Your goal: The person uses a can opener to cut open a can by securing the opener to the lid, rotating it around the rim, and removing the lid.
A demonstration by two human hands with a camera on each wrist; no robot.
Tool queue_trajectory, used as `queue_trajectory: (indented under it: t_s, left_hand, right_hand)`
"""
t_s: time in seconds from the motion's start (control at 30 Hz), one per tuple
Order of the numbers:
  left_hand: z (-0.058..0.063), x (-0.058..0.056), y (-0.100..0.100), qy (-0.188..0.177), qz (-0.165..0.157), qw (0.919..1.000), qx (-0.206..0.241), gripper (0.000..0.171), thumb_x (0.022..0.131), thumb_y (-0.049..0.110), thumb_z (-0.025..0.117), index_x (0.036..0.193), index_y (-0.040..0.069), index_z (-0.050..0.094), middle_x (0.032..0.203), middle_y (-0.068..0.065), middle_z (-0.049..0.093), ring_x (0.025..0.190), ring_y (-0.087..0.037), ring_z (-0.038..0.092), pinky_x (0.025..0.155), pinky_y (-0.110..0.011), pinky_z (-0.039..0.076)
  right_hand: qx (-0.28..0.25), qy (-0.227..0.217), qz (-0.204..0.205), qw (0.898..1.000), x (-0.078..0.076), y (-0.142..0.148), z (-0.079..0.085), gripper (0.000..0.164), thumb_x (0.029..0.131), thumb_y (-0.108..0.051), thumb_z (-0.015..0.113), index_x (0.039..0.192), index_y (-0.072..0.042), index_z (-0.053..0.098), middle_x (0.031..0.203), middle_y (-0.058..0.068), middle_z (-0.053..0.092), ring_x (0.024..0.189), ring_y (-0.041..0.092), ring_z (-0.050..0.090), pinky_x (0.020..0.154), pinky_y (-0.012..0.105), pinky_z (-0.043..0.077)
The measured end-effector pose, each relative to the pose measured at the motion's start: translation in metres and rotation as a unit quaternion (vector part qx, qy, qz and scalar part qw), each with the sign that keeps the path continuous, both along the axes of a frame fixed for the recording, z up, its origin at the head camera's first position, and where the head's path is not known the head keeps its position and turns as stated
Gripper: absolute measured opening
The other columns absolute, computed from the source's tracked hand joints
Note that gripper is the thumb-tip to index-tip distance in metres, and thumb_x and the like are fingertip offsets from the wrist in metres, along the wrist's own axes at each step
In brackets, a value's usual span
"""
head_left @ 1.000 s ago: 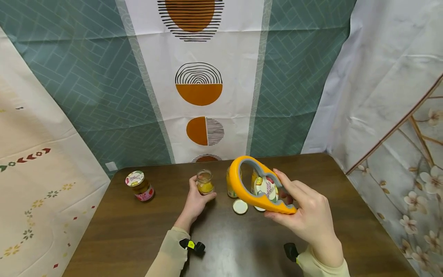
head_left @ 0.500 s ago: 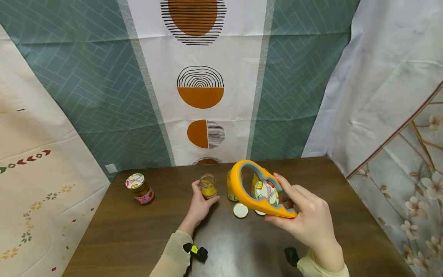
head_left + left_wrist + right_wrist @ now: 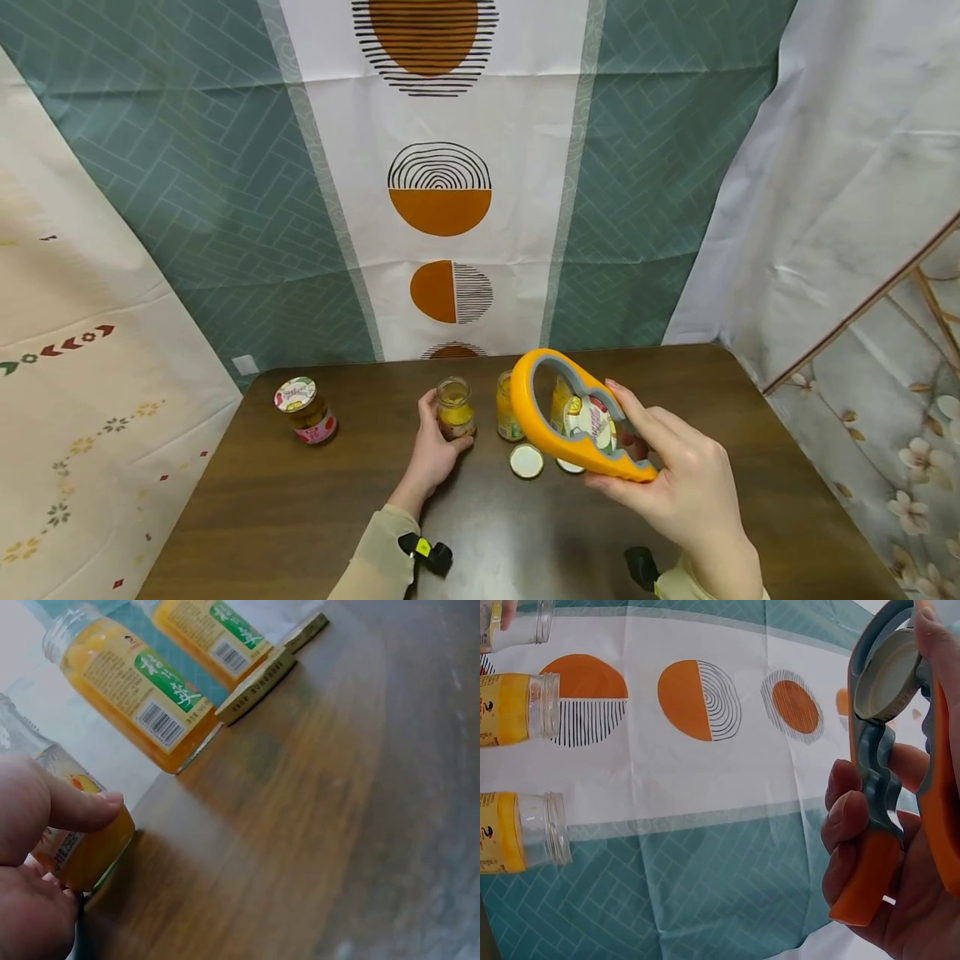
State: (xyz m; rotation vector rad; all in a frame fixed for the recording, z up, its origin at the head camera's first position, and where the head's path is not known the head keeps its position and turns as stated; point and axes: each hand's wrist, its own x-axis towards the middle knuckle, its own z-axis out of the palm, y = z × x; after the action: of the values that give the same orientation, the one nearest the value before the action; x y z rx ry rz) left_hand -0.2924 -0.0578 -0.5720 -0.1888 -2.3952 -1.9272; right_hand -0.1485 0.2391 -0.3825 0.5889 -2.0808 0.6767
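My left hand [image 3: 435,450] grips a lidless glass jar [image 3: 455,410] of yellow-orange fruit in syrup around its side. Its base is close to the tabletop in the left wrist view, with the thumb [image 3: 86,810] across the label. Raised over the table, my right hand [image 3: 686,467] holds an orange jar opener [image 3: 522,408] with a grey scalloped lining. A printed jar lid [image 3: 588,419] sits in the opener's loop, and its rim [image 3: 887,679] shows between the two arms in the right wrist view.
Two more open fruit jars [image 3: 139,690] stand right of the held jar, one mostly behind the opener in the head view. Two loose lids [image 3: 527,461] lie before them. A capped jar [image 3: 306,411] with a pink label stands at the left. Patterned cloth [image 3: 622,183] hangs behind the table.
The jar in my left hand has changed its tilt slightly, and its label now shows low on its side. My right hand keeps hold of the opener with the lid; the head view has shifted a little.
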Motion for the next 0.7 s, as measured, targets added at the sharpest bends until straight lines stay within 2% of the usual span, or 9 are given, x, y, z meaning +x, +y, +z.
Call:
queue_trajectory:
  t_s: [0.17, 0.33, 0.7]
  left_hand:
    - [-0.0034, 0.0000, 0.0021, -0.006, 0.018, 0.9998, 0.003, 0.104, 0.072, -0.005, 0.084, 0.148, 0.023, 0.017, 0.140, -0.007, 0.046, 0.127, -0.027, 0.046, 0.109, -0.057, 0.032]
    - [-0.0041, -0.0004, 0.0028, -0.017, 0.026, 0.9995, 0.010, 0.105, 0.070, -0.006, 0.084, 0.147, 0.025, 0.019, 0.138, -0.003, 0.047, 0.129, -0.023, 0.045, 0.111, -0.054, 0.031]
    - [-0.0012, 0.0024, 0.0028, -0.014, 0.024, 0.9995, 0.014, 0.106, 0.068, -0.005, 0.086, 0.147, 0.021, 0.021, 0.136, -0.007, 0.047, 0.128, -0.025, 0.046, 0.110, -0.055, 0.033]
  right_hand:
    - [0.001, -0.005, 0.004, 1.000, 0.0021, -0.0006, -0.0004, 0.084, 0.065, -0.067, 0.080, 0.128, -0.013, 0.067, 0.075, -0.012, 0.059, 0.061, 0.002, 0.049, 0.051, 0.022, 0.043]
    - [0.006, -0.007, -0.001, 1.000, 0.0003, -0.0016, -0.0020, 0.083, 0.066, -0.069, 0.078, 0.128, -0.014, 0.067, 0.075, -0.012, 0.060, 0.060, 0.001, 0.050, 0.050, 0.023, 0.044]
    - [0.014, -0.018, -0.016, 1.000, -0.0020, 0.0012, -0.0049, 0.084, 0.066, -0.070, 0.077, 0.130, -0.017, 0.066, 0.076, -0.014, 0.059, 0.061, 0.000, 0.050, 0.049, 0.025, 0.044]
